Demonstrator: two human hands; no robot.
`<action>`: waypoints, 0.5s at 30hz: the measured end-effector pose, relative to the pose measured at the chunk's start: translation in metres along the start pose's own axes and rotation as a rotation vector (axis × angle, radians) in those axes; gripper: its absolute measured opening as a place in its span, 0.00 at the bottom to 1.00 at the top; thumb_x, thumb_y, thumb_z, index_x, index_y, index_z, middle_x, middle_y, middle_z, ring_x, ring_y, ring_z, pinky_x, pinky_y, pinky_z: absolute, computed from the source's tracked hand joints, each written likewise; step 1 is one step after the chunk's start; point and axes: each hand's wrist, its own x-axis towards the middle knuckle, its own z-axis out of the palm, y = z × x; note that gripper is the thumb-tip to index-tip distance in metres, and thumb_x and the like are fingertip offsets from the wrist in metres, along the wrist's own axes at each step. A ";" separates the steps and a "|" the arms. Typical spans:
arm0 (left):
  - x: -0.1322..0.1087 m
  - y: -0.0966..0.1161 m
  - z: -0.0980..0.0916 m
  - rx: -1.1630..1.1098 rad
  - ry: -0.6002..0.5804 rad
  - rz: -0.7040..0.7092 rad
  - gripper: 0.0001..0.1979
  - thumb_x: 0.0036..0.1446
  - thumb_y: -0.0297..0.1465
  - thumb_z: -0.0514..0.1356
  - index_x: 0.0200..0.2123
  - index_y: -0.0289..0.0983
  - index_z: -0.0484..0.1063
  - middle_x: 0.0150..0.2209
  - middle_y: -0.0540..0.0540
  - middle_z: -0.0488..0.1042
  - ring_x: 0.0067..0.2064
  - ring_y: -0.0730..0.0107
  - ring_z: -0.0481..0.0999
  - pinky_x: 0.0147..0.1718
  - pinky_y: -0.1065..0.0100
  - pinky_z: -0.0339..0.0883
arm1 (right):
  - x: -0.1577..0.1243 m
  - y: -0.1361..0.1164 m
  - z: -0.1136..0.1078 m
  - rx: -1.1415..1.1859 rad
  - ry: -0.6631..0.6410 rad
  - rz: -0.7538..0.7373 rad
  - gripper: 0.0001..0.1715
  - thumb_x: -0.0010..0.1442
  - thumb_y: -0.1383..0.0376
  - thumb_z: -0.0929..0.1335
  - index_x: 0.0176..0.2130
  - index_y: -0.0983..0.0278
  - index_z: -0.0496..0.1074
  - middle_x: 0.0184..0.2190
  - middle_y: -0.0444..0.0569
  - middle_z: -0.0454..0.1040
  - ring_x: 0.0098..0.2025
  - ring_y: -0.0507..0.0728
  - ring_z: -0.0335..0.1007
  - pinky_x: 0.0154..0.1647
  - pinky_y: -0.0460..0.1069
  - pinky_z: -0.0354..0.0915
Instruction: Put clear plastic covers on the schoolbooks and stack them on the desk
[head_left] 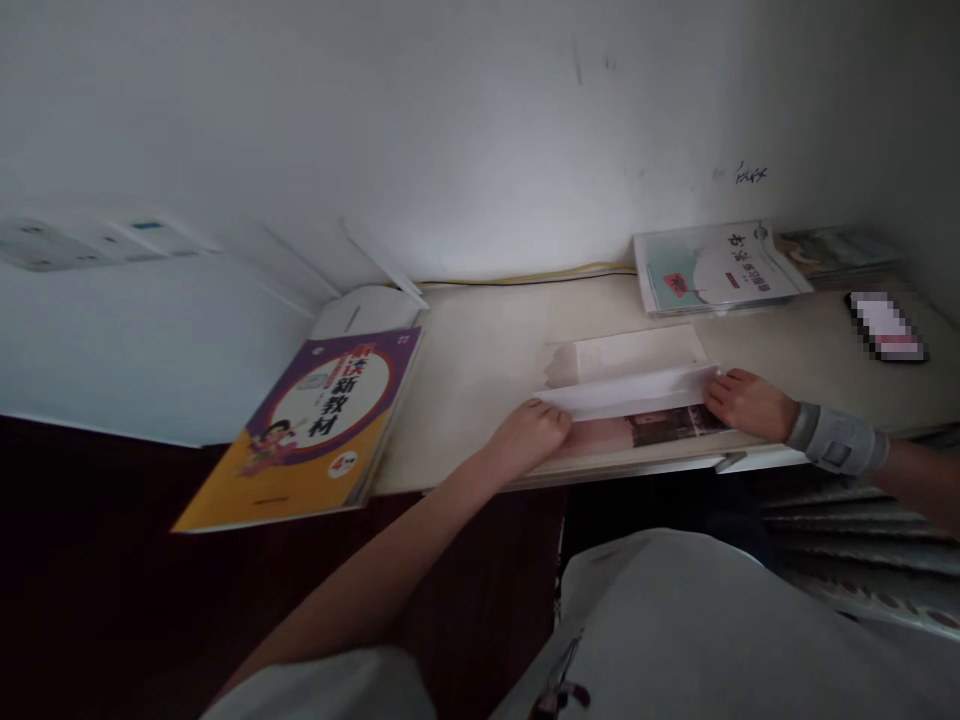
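Note:
A printed paper sheet lies on the pale desk, partly folded so a white band crosses its middle. My left hand pinches the left end of the fold, fingers curled on the paper. My right hand presses the fold's right end with closed fingers; a grey band wraps that wrist. Dark print shows on the lower flap near the desk's front edge.
A purple-and-yellow book hangs over the desk's left front corner. A white-and-teal book lies at the back right by the wall, more books behind it. A phone-like object rests far right. A cable runs along the wall.

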 end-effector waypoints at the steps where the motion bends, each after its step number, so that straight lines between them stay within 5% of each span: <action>1: -0.002 -0.010 0.000 -0.083 0.027 -0.042 0.10 0.58 0.21 0.53 0.34 0.31 0.75 0.32 0.38 0.79 0.37 0.58 0.79 0.38 0.63 0.67 | -0.001 0.006 0.002 0.055 0.042 0.052 0.10 0.61 0.73 0.63 0.34 0.69 0.74 0.33 0.56 0.76 0.34 0.57 0.70 0.37 0.51 0.59; 8: 0.029 -0.084 0.002 -0.829 0.474 -0.540 0.12 0.57 0.38 0.56 0.32 0.36 0.74 0.31 0.48 0.78 0.34 0.69 0.75 0.35 0.71 0.65 | 0.034 0.071 0.011 0.700 0.444 0.703 0.18 0.63 0.55 0.61 0.30 0.63 0.70 0.26 0.47 0.72 0.29 0.54 0.65 0.32 0.48 0.62; 10: 0.051 -0.096 0.006 -0.867 0.457 -0.614 0.11 0.55 0.37 0.57 0.30 0.35 0.74 0.30 0.47 0.77 0.33 0.69 0.73 0.34 0.71 0.64 | 0.052 0.079 0.016 0.744 0.409 0.842 0.19 0.63 0.55 0.60 0.29 0.64 0.70 0.25 0.47 0.72 0.30 0.55 0.66 0.33 0.48 0.61; 15: 0.087 -0.106 0.024 -0.688 0.206 -0.656 0.08 0.50 0.30 0.56 0.27 0.35 0.75 0.29 0.45 0.78 0.34 0.66 0.73 0.35 0.69 0.64 | 0.078 0.072 0.032 0.627 0.191 0.970 0.18 0.63 0.60 0.59 0.33 0.65 0.73 0.33 0.53 0.77 0.36 0.58 0.70 0.37 0.49 0.60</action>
